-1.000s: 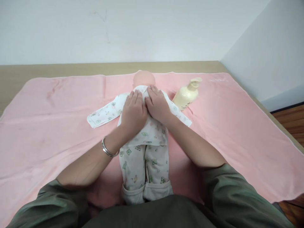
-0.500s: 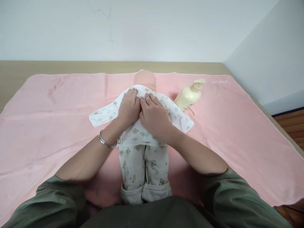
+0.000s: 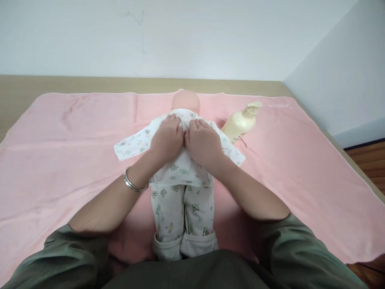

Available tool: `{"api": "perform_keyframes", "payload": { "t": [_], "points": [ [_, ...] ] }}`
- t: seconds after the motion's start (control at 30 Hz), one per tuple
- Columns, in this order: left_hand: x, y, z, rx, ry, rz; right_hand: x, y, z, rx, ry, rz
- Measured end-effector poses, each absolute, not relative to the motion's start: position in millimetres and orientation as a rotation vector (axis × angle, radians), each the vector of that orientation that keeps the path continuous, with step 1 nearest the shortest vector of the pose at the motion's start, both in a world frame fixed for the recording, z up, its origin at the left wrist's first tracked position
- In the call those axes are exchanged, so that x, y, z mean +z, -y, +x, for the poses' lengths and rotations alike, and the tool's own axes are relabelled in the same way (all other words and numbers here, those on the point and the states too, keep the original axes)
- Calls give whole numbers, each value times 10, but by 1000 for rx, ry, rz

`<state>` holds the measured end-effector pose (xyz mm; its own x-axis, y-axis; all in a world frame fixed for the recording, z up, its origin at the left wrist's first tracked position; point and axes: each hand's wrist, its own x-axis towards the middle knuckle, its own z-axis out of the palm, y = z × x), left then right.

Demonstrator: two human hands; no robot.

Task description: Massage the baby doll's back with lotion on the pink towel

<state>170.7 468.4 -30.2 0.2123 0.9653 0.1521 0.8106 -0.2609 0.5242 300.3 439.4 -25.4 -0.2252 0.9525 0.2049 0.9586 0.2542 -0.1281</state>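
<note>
A baby doll lies on its back or front, which I cannot tell for certain, its bald head [image 3: 185, 101] pointing away from me. It wears a white printed shirt [image 3: 180, 172] and matching trousers [image 3: 170, 208]. My left hand [image 3: 168, 136] rests on the upper left of the shirt, fingers stretched forward and slightly bent. Beside it my right hand [image 3: 204, 140] lies on the upper right in the same way. The thumbs come close together at the middle, partly hidden. Both hands look open on the cloth, a silver bangle [image 3: 132, 180] on my left wrist.
A cream pump bottle [image 3: 240, 123] lies tilted right of the doll, near its sleeve. Beneath everything a pink blanket [image 3: 75, 160] covers most of the wooden tabletop [image 3: 90, 83]. White walls [image 3: 192, 36] stand behind and at the right.
Both hands have shifted slightly to the right on the shirt, and their fingers look more bent. A small gap now shows between the fingertips. The bottle stays put.
</note>
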Motion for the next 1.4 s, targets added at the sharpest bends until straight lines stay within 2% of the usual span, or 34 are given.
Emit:
{"api": "perform_keyframes", "payload": {
  "t": [0.13, 0.4, 0.83, 1.13, 1.4],
  "points": [
    [-413, -4827, 1652, 751, -1671, 2128, -250, -4297, 2962, -115, 2324, -1793],
    [-443, -4552, 1746, 767, -1661, 2360, -287, -4656, 3151, 197, 2226, -1806],
    [-438, -4841, 1598, 742, -1632, 2275, -245, -4389, 2994, -69, 2277, -1786],
    [-270, -4562, 1761, 695, -1647, 2363, -300, -4672, 3155, 121, 2204, -1730],
    [-405, -4592, 1781, 732, -1625, 2305, -341, -4681, 3136, 123, 2192, -1717]
  ]
}}
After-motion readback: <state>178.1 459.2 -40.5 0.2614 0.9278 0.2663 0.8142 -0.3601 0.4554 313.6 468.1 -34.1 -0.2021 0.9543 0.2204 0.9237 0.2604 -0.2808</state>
